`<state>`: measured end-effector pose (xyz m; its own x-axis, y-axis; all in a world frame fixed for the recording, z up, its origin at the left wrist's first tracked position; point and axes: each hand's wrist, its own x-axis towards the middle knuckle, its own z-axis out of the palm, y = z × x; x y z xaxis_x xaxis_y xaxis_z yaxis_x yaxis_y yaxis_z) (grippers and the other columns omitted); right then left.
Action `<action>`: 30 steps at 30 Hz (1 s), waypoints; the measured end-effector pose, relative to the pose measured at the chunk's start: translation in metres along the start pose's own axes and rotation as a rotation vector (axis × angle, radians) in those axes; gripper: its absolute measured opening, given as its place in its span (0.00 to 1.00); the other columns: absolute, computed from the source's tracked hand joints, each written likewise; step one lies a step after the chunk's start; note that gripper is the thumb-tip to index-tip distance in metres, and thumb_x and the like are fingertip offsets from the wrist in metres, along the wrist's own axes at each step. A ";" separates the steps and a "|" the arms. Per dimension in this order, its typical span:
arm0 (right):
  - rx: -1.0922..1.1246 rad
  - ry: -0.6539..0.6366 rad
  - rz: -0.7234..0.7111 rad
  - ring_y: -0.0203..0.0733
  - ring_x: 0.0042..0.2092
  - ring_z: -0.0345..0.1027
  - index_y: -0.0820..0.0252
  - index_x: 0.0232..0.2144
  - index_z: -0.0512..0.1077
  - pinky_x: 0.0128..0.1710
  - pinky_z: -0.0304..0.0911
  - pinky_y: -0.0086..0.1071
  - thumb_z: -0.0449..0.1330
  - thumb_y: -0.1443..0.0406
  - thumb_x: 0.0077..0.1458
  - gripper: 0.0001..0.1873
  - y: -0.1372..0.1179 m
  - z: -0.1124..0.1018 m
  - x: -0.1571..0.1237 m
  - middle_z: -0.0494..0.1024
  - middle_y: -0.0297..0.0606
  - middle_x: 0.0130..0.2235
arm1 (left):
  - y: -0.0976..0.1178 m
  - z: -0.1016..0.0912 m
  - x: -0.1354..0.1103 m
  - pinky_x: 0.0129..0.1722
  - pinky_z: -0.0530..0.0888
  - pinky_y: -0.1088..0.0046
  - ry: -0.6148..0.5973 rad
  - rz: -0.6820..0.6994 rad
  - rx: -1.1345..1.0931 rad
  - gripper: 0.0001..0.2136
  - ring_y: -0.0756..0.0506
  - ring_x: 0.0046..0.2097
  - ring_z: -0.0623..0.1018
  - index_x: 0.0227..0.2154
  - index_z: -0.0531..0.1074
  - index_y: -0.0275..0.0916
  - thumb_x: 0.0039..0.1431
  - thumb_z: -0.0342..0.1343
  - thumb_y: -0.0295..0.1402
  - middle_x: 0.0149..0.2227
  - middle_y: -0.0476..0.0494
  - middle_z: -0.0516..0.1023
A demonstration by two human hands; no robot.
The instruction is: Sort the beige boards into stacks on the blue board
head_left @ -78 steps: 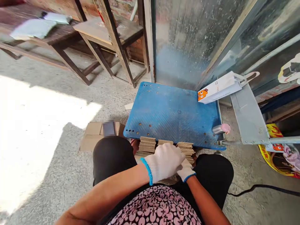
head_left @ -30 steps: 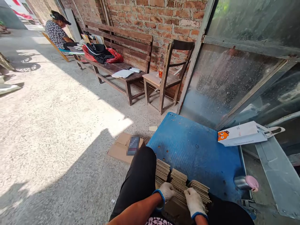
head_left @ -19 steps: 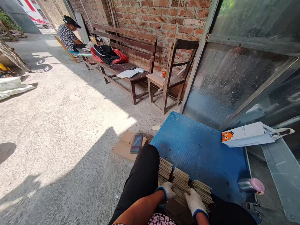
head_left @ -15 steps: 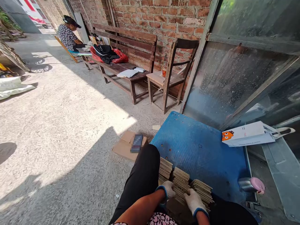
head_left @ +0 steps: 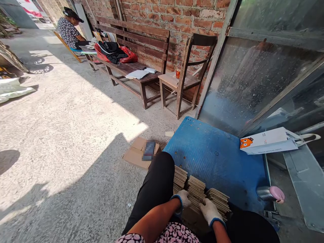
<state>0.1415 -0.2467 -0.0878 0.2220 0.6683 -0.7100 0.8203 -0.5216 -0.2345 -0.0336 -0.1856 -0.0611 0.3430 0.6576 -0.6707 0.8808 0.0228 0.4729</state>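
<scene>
Three stacks of thin, light-brown boards stand side by side in front of my lap: a left stack (head_left: 180, 177), a middle stack (head_left: 196, 189) and a right stack (head_left: 219, 199). My left hand (head_left: 184, 199), in a white glove with a blue cuff, is closed at the left side of the middle stack's near end. On that stack's right side, my right hand (head_left: 209, 210), gloved alike, has its fingers curled against the boards. The fingertips of both hands are partly hidden. Below the hands, the near ends of the stacks lie in shadow.
The stacks border a blue platform (head_left: 202, 145). A white paper bag (head_left: 270, 141) and a steel cup with a pink lid (head_left: 264, 193) lie at right. A cardboard box (head_left: 134, 153) sits left of my knee. Behind are a chair (head_left: 182, 79), a bench (head_left: 141, 72) and a seated person (head_left: 69, 32).
The view has tilted and shifted slightly, so the surroundings sit a little higher. Both hands stay at the middle stack with barely any visible movement.
</scene>
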 end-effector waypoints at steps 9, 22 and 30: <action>0.012 -0.057 0.013 0.50 0.64 0.68 0.61 0.63 0.69 0.59 0.62 0.35 0.52 0.58 0.64 0.28 -0.002 -0.001 0.002 0.72 0.48 0.64 | -0.003 0.002 0.009 0.34 0.71 0.71 -0.024 -0.026 0.021 0.04 0.42 0.36 0.77 0.26 0.74 0.38 0.42 0.60 0.28 0.27 0.46 0.73; 0.020 -0.051 -0.001 0.51 0.61 0.71 0.58 0.58 0.73 0.57 0.64 0.37 0.52 0.58 0.63 0.25 0.000 0.005 0.007 0.76 0.48 0.59 | -0.013 0.010 0.018 0.32 0.65 0.71 -0.001 0.023 -0.006 0.10 0.44 0.34 0.74 0.19 0.62 0.39 0.44 0.60 0.28 0.21 0.50 0.59; 0.008 -0.045 -0.020 0.52 0.60 0.71 0.61 0.56 0.74 0.57 0.64 0.37 0.52 0.60 0.63 0.23 -0.003 0.002 0.003 0.78 0.49 0.58 | -0.005 0.006 0.012 0.33 0.69 0.69 0.019 -0.025 -0.004 0.11 0.42 0.34 0.75 0.17 0.58 0.41 0.40 0.58 0.29 0.21 0.49 0.61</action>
<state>0.1386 -0.2443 -0.0907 0.1817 0.6540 -0.7343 0.8198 -0.5132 -0.2542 -0.0324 -0.1826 -0.0748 0.3141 0.6713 -0.6713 0.8879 0.0426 0.4580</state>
